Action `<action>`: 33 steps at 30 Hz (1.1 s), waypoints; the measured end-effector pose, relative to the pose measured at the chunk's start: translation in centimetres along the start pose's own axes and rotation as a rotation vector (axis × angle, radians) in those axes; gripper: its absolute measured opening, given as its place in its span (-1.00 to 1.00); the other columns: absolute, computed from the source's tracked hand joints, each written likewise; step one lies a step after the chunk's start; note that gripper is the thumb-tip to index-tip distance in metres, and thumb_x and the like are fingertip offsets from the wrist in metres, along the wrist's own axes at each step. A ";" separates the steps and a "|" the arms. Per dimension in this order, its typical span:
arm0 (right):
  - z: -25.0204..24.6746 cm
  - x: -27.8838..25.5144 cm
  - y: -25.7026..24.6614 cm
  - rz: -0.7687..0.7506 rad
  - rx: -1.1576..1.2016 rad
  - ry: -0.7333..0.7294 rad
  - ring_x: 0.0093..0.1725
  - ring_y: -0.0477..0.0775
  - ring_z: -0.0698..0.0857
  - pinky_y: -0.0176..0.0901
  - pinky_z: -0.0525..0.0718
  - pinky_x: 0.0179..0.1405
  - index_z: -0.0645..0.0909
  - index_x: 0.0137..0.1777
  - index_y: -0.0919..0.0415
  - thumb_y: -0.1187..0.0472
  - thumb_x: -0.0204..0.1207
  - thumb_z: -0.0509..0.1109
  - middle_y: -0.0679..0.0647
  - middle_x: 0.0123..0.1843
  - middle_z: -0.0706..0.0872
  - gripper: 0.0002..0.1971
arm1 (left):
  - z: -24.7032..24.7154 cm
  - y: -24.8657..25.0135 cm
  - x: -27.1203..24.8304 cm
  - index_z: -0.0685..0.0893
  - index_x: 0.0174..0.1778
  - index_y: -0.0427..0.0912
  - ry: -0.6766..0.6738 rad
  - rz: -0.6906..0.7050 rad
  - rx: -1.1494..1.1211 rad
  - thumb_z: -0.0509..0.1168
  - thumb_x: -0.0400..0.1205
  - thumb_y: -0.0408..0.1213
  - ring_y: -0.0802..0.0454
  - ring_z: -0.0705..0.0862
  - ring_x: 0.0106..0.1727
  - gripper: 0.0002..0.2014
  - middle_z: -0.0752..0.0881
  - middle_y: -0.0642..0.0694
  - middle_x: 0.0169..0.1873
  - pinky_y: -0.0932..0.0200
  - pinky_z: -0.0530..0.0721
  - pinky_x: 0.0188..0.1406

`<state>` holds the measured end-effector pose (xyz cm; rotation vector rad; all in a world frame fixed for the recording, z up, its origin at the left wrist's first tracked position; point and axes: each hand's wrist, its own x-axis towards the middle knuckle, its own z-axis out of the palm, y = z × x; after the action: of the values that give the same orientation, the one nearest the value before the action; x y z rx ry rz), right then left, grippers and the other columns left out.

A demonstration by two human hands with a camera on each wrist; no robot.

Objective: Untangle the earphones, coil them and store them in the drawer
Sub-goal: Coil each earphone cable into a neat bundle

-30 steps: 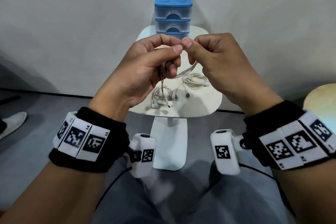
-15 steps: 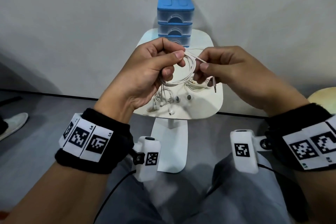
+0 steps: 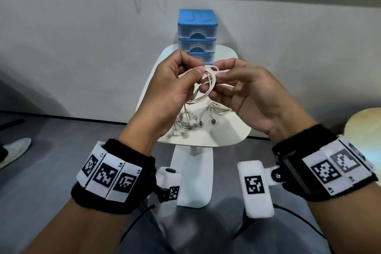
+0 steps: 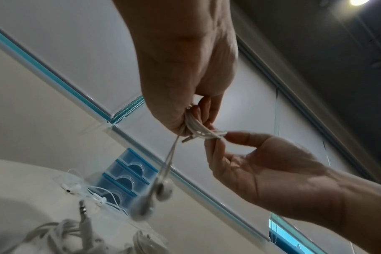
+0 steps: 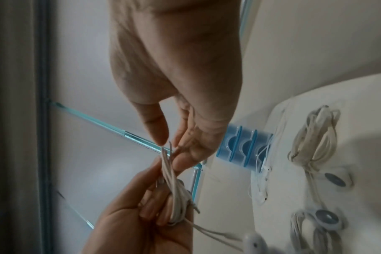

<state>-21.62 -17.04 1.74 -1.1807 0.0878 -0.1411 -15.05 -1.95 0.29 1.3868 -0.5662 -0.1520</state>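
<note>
**Both hands winding the earphone cord above the desk**

Since half a second ago, the right hand (image 3: 253, 93) has been closing in on the left hand (image 3: 171, 88), and the loose plug end that was hanging from the right fingers is now lying tucked against the coil. The left hand is gripping the coiled earphones (image 3: 208, 80) in curled fingers, thumb pressing on top of the loops, well above the desk (image 3: 233, 134). In the left wrist view the coil (image 4: 198, 130) is bunching between the left fingers, and the metal plug is sticking out beside it. 2 earbuds (image 4: 163, 189) are dangling on their cords below the left hand, blurred. The right hand is pinching the loops at the end of the coil with thumb and fingertips; in the right wrist view its thumb and forefinger are meeting on the strands (image 5: 170, 171).

On the desk, 2 more bundles of white earphones are lying: one coiled set (image 3: 185, 121) nearer the left and another (image 3: 218, 108) just beside the right hand's edge. The blue drawer unit (image 3: 197, 35) is standing at the far end of the desk, with 3 drawers stacked, all pushed in. A thinner white earphone set (image 5: 263, 173) is lying right in front of it.
</note>
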 end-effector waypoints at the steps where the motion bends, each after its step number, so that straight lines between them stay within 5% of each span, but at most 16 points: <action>1: 0.1 0.0 0.1 0.016 0.025 -0.016 -0.20 0.18 0.77 -0.12 0.69 -0.16 0.56 0.21 0.27 0.47 0.53 0.37 0.24 -0.11 0.77 -0.72 | -0.1 -0.2 -0.1 0.61 -0.12 -0.16 0.011 0.018 0.026 0.31 0.73 -0.46 -0.04 0.42 -0.45 -0.85 0.68 -0.01 -0.37 0.31 0.37 -0.54; 3: 0.3 -0.1 0.1 0.030 0.000 -0.047 -0.23 0.11 0.76 -0.11 0.56 -0.16 0.51 0.23 0.15 0.40 0.42 0.47 0.15 -0.19 0.79 -0.59 | -0.2 -0.5 -0.2 0.62 -0.12 -0.12 0.009 0.041 0.047 0.32 0.72 -0.41 -0.09 0.44 -0.36 -0.86 0.69 0.00 -0.32 0.28 0.40 -0.50; 7: 0.1 -0.3 -0.1 0.085 0.006 -0.149 -0.22 0.01 0.63 -0.06 0.38 -0.19 0.42 0.23 0.07 0.42 0.40 0.48 0.06 -0.26 0.71 -0.53 | -0.2 -0.5 -0.3 0.59 -0.08 -0.14 -0.073 0.037 -0.027 0.28 0.75 -0.45 0.13 0.34 -0.52 -0.86 0.56 -0.10 -0.38 0.28 0.32 -0.51; 12: -0.3 -0.8 -0.7 0.086 -0.057 -0.182 -0.13 0.06 0.62 -0.06 0.43 -0.16 0.42 0.24 0.07 0.38 0.42 0.44 0.07 -0.22 0.65 -0.55 | -0.2 -0.5 0.1 0.66 0.06 -0.21 -0.146 0.037 -0.032 0.24 0.77 -0.44 0.12 0.26 -0.49 -0.89 0.40 -0.04 -0.42 0.24 0.27 -0.46; 16: -0.2 -0.8 -0.8 -0.062 -0.490 -0.135 -0.09 0.22 0.68 0.08 0.59 -0.13 0.39 0.38 0.07 0.49 0.44 0.50 0.48 -0.09 0.68 -0.41 | 0.1 -0.6 0.2 0.70 0.07 -0.24 -0.114 0.026 0.042 0.21 0.79 -0.43 0.09 0.24 -0.49 -0.84 0.46 0.03 -0.48 0.27 0.29 -0.49; 21: 0.1 -1.3 -1.6 -0.081 -0.982 -0.132 -0.13 0.05 0.89 0.03 0.86 -0.21 0.31 0.66 -0.09 0.52 0.63 0.37 0.23 -0.12 0.84 -0.28 | 0.0 -1.0 0.3 0.72 0.10 -0.24 -0.067 0.024 0.161 0.21 0.79 -0.41 0.10 0.31 -0.50 -0.83 0.50 0.21 -0.53 0.25 0.35 -0.48; 25: 0.8 -1.9 -3.6 -0.186 -1.271 -0.147 -0.19 -0.13 0.86 -0.10 0.86 -0.16 0.61 0.42 -0.02 0.43 0.61 0.43 0.06 -0.20 0.88 -0.54 | -0.3 -1.1 0.4 0.71 0.06 -0.26 -0.072 -0.004 0.259 0.26 0.78 -0.37 -0.05 0.32 -0.43 -0.88 0.50 0.17 -0.51 0.12 0.30 -0.44; 29: 0.1 -1.8 -5.8 -0.364 -1.493 -0.063 -0.22 -0.34 0.77 -0.48 0.59 -0.27 0.74 -0.01 -0.02 0.30 0.58 0.49 -0.18 -0.26 0.85 -0.84 | -0.8 -0.3 0.3 0.67 -0.08 -0.31 -0.175 -0.067 0.278 0.29 0.77 -0.35 0.02 0.29 -0.44 -0.85 0.38 -0.18 -0.39 0.15 0.27 -0.47; 31: -0.6 -1.3 -5.5 -0.465 -1.562 -0.016 -0.17 -0.34 0.66 -0.47 0.51 -0.11 0.76 -0.08 -0.06 0.23 0.57 0.51 -0.33 -0.24 0.76 -0.87 | -0.8 0.2 0.2 0.66 -0.17 -0.22 -0.256 -0.118 0.234 0.24 0.79 -0.34 0.07 0.24 -0.47 -0.78 0.37 -0.19 -0.35 0.24 0.21 -0.51; 33: -1.1 -0.6 -4.2 -0.571 -1.593 0.046 -0.05 -0.20 0.48 -0.22 0.44 0.06 0.78 -0.05 -0.12 0.15 0.57 0.53 -0.28 -0.10 0.62 -0.90 | -0.6 0.3 0.1 0.63 -0.19 -0.19 -0.296 -0.170 0.120 0.19 0.82 -0.33 0.10 0.20 -0.50 -0.74 0.40 -0.13 -0.41 0.28 0.15 -0.54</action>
<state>-22.65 -19.51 5.17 -2.7770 -0.1429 -0.6802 -14.72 -1.39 0.58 1.5410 -0.7109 -0.4729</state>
